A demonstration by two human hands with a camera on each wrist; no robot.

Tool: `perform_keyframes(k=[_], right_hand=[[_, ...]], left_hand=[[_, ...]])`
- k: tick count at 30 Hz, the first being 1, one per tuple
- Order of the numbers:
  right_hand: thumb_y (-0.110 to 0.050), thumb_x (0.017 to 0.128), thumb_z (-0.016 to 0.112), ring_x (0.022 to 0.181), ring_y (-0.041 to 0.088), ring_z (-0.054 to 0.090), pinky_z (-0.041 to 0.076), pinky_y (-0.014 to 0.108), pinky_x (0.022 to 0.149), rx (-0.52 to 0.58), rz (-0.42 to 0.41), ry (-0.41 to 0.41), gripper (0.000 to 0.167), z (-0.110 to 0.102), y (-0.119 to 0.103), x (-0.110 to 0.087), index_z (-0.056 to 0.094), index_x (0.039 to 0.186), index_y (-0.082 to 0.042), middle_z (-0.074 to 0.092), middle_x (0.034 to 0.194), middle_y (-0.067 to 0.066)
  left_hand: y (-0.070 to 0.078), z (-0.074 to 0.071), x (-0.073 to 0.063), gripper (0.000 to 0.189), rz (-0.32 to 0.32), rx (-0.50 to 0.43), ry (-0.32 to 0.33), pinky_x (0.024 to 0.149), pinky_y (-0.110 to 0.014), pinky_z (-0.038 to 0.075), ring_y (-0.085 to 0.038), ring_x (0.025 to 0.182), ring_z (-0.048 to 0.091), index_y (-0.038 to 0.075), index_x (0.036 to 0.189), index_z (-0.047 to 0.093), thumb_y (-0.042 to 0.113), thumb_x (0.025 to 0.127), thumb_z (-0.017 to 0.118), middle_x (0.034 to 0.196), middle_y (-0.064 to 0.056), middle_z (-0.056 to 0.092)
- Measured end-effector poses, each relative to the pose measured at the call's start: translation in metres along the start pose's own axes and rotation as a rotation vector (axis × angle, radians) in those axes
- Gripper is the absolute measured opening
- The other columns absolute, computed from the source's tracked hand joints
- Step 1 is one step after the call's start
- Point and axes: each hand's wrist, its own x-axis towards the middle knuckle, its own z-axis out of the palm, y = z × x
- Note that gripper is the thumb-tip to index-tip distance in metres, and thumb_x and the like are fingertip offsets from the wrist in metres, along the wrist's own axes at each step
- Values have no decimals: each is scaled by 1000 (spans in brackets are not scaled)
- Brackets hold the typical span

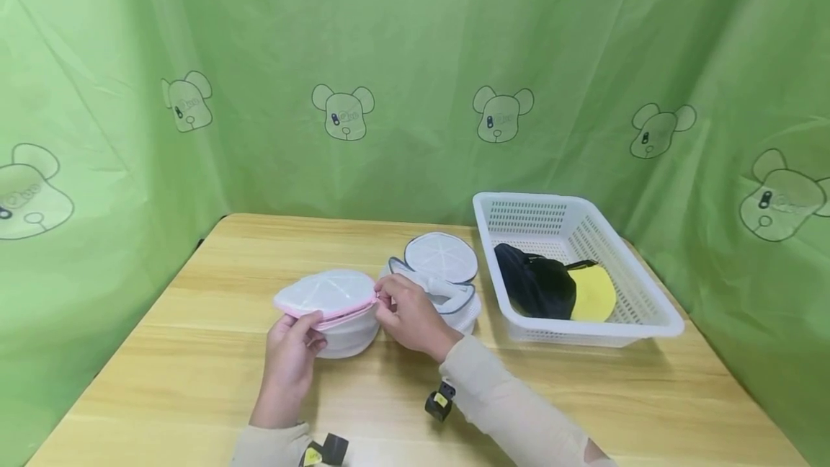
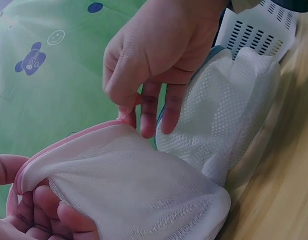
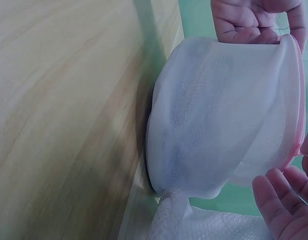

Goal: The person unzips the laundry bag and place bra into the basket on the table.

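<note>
A white mesh laundry bag [image 1: 350,337] with a pink zipper [image 2: 76,136] stands on the table, its round top lying over the opening. My left hand [image 1: 290,355] grips the zippered rim on the left, thumb on top and fingers underneath. At the right end of the zipper, my right hand [image 1: 411,316] pinches the zipper pull [image 2: 125,116]. Close behind that hand is a second white mesh laundry bag [image 1: 465,317] with a grey-blue zipper. Its round lid [image 1: 441,256] is folded back, and my right hand hides part of this bag.
To the right stands a white plastic basket [image 1: 648,308] with slotted walls. In it lie a black cloth item [image 1: 541,287], cap-like in shape, and a yellow piece [image 1: 593,292]. A green curtain [image 1: 415,34] with bear faces surrounds the wooden table [image 1: 214,337].
</note>
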Motion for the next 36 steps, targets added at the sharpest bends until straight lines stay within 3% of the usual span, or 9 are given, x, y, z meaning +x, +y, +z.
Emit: perform_keyframes(k=[9,17,23,36], right_hand=[[-3,79,60,88,16,57,51,26,74,2,-4,-2,20,0,0,0,45,69,-13,61,98,6],[-2,79,61,88,16,57,52,27,75,4,15,8,21,0,2,-2,46,70,-13,61,98,6],[-2,79,60,87,17,57,52,27,74,-11,4,9,19,0,4,-1,46,70,-13,62,98,7],[-2,77,59,83,16,58,53,24,70,-28,3,19,19,-1,7,-2,45,69,-13,62,98,9]], left_hand=[[4,-4,2,13,-4,-41,28,61,-20,46,-8,62,50,1,105,56,0,92,55,72,4,54],[6,-5,4,9,-5,-94,59,59,-20,46,-8,60,50,6,89,58,-2,92,58,71,3,54],[10,-9,5,7,-6,-134,128,59,-19,45,-7,62,49,6,90,55,1,93,57,74,3,52],[12,-15,7,9,0,-192,185,57,-19,43,-8,61,47,6,87,55,1,94,56,73,2,52]])
